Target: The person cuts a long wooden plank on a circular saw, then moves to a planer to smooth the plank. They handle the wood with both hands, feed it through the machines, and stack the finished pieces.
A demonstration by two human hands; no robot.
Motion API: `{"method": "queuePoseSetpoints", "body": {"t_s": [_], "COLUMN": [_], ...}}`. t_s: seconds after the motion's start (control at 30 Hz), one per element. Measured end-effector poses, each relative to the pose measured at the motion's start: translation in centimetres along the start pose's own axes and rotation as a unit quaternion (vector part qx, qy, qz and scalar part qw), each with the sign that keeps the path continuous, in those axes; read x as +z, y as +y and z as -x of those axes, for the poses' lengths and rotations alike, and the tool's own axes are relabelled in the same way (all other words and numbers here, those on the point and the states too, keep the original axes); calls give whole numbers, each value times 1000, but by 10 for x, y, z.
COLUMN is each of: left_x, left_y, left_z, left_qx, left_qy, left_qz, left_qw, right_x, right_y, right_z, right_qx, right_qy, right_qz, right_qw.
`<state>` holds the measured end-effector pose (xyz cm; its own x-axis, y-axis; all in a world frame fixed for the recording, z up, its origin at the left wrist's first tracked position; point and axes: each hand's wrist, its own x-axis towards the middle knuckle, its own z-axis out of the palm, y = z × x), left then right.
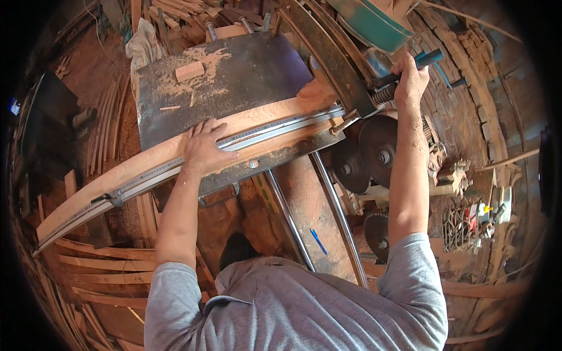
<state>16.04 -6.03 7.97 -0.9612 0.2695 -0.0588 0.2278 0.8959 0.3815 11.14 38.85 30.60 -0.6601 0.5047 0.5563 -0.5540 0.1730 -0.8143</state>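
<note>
A long pale wooden plank [257,119] lies slantwise along a metal rail with a ruler scale [266,131] on the sliding table. My left hand [205,145] is closed over the plank and rail, its fingers across the wood and its thumb stretched past the rail. Farther right, my right hand [411,79] is wrapped round a dark lever handle [432,58] beside a coil spring [384,95]. The plank's right end lies by the machine's dark curved arm [333,55]. A small clamp-like stop [114,198] sits on the rail toward the left.
Round saw blades [377,146] stand below my right forearm. Sawdust and a wood block [189,71] lie on the dark machine table [246,76]. Two steel guide rods [290,219] run toward me, with a blue pen [318,241] between them. Wooden strips [111,264] are stacked left.
</note>
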Motion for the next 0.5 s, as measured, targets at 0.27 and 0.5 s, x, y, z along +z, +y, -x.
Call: {"method": "queuePoseSetpoints", "body": {"t_s": [0.27,0.5], "left_x": [8,15], "left_y": [4,4], "left_z": [-2,0], "left_qx": [-30,-23], "left_qy": [-8,7], "left_qz": [-15,-20], "left_qw": [999,1000], "right_x": [-4,-10], "right_y": [10,18], "right_z": [0,0], "right_qx": [-11,-23], "right_qy": [-14,-18], "right_qz": [-37,-55], "right_qw": [999,998]}}
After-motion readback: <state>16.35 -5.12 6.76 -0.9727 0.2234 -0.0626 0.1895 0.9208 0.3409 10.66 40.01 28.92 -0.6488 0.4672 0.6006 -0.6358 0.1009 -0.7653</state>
